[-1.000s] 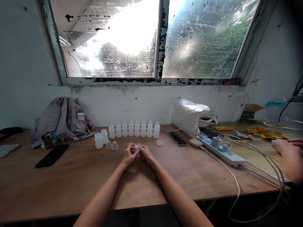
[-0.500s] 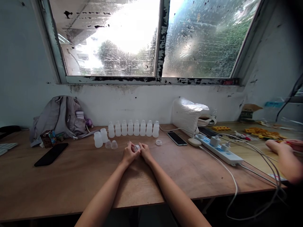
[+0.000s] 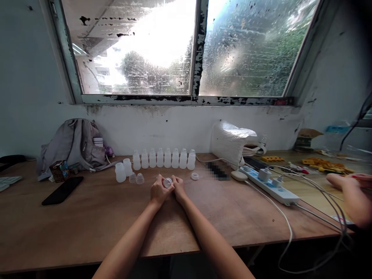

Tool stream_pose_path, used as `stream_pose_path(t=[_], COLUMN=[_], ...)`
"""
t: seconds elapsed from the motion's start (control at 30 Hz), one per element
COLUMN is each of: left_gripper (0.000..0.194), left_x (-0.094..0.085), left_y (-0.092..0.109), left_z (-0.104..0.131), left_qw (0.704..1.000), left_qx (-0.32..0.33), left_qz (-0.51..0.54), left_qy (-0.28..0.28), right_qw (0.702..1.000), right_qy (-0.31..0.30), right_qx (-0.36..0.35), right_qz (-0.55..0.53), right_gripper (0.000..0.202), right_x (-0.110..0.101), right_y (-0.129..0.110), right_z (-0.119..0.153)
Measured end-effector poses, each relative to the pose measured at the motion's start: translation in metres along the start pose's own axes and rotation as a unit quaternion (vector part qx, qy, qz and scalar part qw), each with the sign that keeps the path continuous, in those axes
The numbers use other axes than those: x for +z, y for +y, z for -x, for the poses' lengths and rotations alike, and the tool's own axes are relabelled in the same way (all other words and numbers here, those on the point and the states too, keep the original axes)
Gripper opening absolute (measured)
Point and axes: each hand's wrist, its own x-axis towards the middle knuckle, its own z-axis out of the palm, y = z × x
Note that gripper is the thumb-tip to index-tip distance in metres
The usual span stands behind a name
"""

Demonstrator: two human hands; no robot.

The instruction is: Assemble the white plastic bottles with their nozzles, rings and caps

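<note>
Over the middle of the table, my left hand (image 3: 158, 193) has its fingers closed around a small whitish bottle collar ring (image 3: 167, 183). My right hand (image 3: 178, 187) pinches at the ring's right side, its fingertips partly hidden. A second white collar ring (image 3: 195, 176) lies flat to the right of my hands. To the left are two clear dome caps (image 3: 140, 178) and two frosted open-topped bottles (image 3: 120, 173). Behind them several frosted baby bottles (image 3: 160, 159) with clear tops stand upright in a row.
A black phone (image 3: 62, 190), a small box (image 3: 59, 171) and a grey backpack (image 3: 76, 141) are at left. To the right are a blurred phone (image 3: 217, 171), a foil-like bag (image 3: 228, 141), and a power strip (image 3: 270, 186) with cables. Another person's hand (image 3: 353, 193) is far right.
The ring between my hands has tilted so its round opening faces me more. My right fingers have shifted slightly to the right. The right-hand phone is now pixelated.
</note>
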Motion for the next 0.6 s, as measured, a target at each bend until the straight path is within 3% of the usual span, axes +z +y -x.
stream_pose_path(t=[0.23,0.6], left_gripper=[0.031,0.037], left_x=[0.002,-0.009], left_y=[-0.004,-0.021], left_z=[0.002,0.0], left_qw=[0.999,0.996], left_qx=[0.029,0.066], left_qz=[0.013,0.046], left_qy=[-0.004,-0.046], right_qw=[0.999,0.98], right_qy=[-0.003,-0.151], right_qx=[0.018,0.103], right_qz=[-0.029,-0.077], right_gripper=[0.038,0.031], right_x=[-0.001,-0.013], right_y=[-0.01,-0.023], right_z=[0.003,0.006])
